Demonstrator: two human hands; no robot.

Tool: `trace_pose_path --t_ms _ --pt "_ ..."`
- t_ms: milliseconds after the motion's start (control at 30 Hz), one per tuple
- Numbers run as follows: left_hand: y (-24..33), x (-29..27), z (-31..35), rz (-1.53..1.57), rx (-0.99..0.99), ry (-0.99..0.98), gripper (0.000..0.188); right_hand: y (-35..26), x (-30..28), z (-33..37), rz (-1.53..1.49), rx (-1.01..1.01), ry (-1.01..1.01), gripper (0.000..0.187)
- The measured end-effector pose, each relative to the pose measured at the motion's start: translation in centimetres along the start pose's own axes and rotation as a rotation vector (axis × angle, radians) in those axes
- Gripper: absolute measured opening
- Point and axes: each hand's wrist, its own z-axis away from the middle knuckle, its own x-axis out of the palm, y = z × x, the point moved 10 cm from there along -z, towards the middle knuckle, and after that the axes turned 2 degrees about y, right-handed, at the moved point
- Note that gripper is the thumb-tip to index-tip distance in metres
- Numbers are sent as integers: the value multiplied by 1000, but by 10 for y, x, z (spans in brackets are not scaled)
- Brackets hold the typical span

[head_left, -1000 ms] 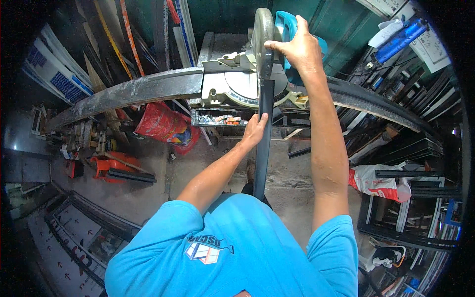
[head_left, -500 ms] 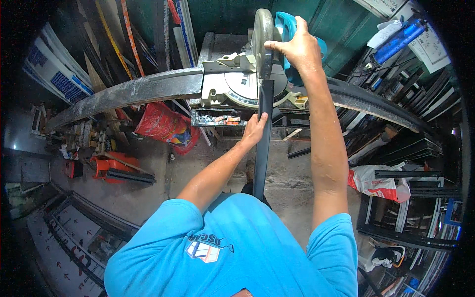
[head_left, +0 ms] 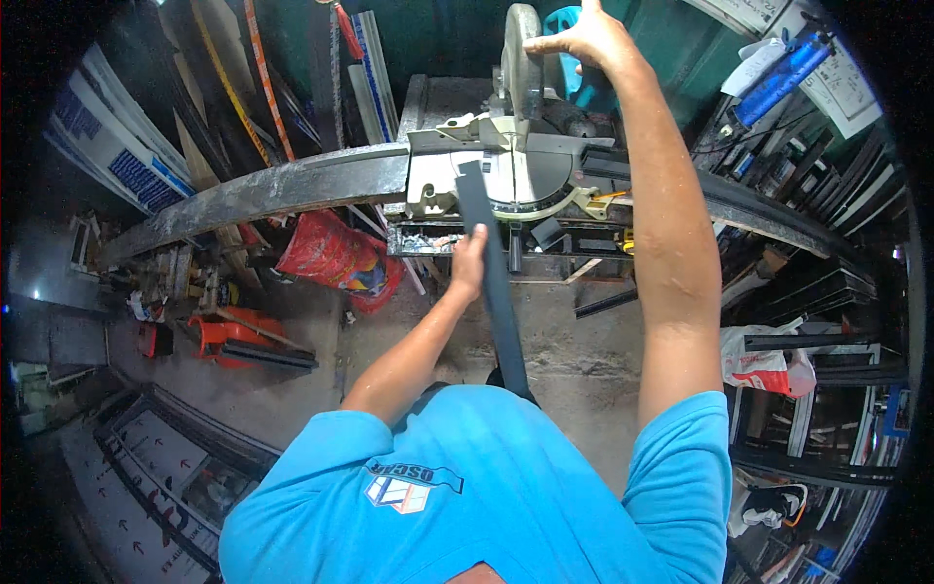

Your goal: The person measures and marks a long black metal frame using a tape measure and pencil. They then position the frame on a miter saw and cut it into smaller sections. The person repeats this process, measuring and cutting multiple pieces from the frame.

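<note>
My left hand is closed around a long dark metal profile bar, its thumb lying along the edge. The bar's far end rests over the left part of the miter saw base, and its near end reaches my waist. My right hand grips the teal saw head at the top, thumb stretched toward the round blade guard; part of its grip is hidden. The raised guard stands above the base, and the bar lies apart from it, to its left.
Long dark support rails run out on both sides of the saw. Under the base, a shelf holds small offcuts. A red sack stands at left, beside an orange container. Several profile lengths lean against the back wall.
The dark bar has shifted left, away from below the blade, with my left hand holding it. My right hand and the saw head have moved up and back. The view has shifted slightly.
</note>
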Motion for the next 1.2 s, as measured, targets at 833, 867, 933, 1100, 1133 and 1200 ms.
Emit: trace_pose_path --t_ms 833,867,933,1100,1133,1200 --pt "-70 -151 63 218 -840 84 81 -23 196 323 -957 -23 -369 53" --pt "-74 -178 50 -178 -703 25 90 -15 197 322 -854 50 -372 47" --pt "-25 -162 34 -569 -104 8 107 13 201 324 -729 234 -326 43" --pt "109 1 97 -477 446 -462 104 33 180 316 -875 281 -83 68" --pt "70 -6 64 -460 319 -395 92 45 199 315 -598 305 -273 78" --pt "85 3 53 -367 397 -351 71 22 186 297 -660 131 -438 90"
